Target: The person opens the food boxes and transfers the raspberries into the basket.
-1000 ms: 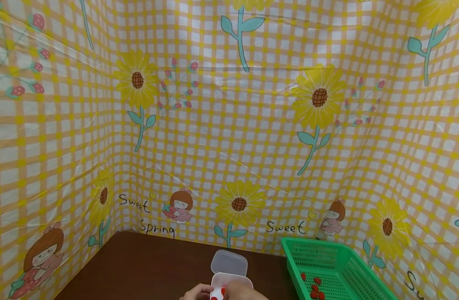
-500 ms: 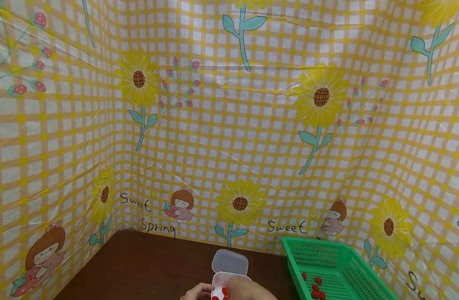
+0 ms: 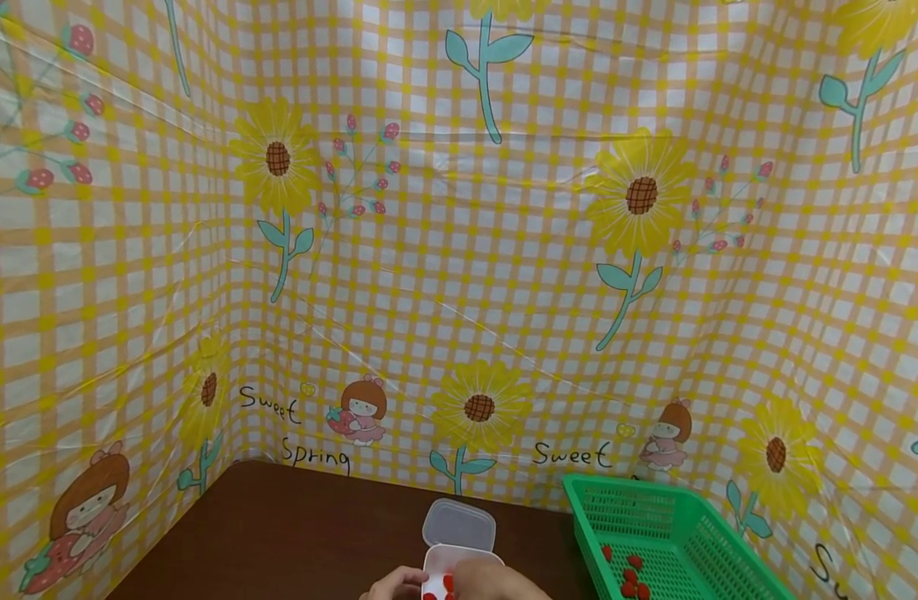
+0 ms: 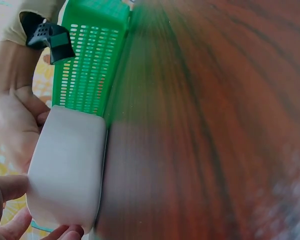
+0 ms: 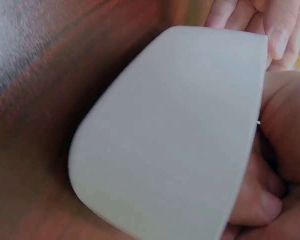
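Observation:
A white plastic box (image 3: 459, 550) stands at the bottom of the head view with several red strawberries (image 3: 449, 582) inside. My left hand (image 3: 396, 583) grips the box's left side; the left wrist view has its thumb (image 4: 12, 187) and fingers around one end. My right hand (image 3: 492, 578) reaches over the right part of the box. In the right wrist view its curled fingers (image 5: 255, 202) are down behind the box wall (image 5: 165, 135). Whether they hold a strawberry I cannot tell.
A grey translucent lid (image 3: 459, 526) lies just behind the box on the dark brown table (image 3: 309, 533). To the right stands a green perforated basket (image 3: 582, 533) with several strawberries (image 3: 631, 575). A checked, flower-printed cloth (image 3: 429, 292) encloses the table's back and sides.
My right hand shifts slightly to the right within the box, then slightly back. The left hand keeps its grip on the box. The basket's strawberries stay put.

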`<control>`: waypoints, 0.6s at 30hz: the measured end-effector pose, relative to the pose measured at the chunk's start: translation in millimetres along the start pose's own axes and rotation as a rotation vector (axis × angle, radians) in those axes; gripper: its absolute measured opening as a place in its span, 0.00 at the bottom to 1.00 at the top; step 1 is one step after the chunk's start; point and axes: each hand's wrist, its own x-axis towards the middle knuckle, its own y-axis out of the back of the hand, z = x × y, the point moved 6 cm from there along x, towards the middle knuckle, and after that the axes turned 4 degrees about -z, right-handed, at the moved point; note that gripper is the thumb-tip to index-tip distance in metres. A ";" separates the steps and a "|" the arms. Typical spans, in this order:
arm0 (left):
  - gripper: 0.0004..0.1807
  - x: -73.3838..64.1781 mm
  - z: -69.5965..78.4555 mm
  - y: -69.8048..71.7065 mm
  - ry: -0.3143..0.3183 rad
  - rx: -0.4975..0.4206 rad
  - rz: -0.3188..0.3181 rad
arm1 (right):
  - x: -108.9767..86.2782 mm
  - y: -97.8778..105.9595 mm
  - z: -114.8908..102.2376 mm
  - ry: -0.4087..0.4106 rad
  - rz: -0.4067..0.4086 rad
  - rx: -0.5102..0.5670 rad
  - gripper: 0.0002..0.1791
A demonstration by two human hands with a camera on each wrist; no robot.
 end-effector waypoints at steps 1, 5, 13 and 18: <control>0.22 0.0 0.1 0.2 -0.003 0.001 0.001 | -0.1 0.2 -0.3 -0.013 0.017 0.020 0.13; 0.22 0.6 -1.1 0.0 -0.014 -0.008 -0.006 | -2.4 0.0 1.0 -0.112 0.092 0.067 0.11; 0.22 2.0 -2.8 -0.1 -0.044 -0.019 -0.011 | -3.5 -4.2 2.4 -0.133 0.163 0.225 0.09; 0.21 3.7 -4.4 0.6 -0.071 -0.024 -0.017 | -0.3 -7.6 5.0 -0.131 0.195 0.282 0.08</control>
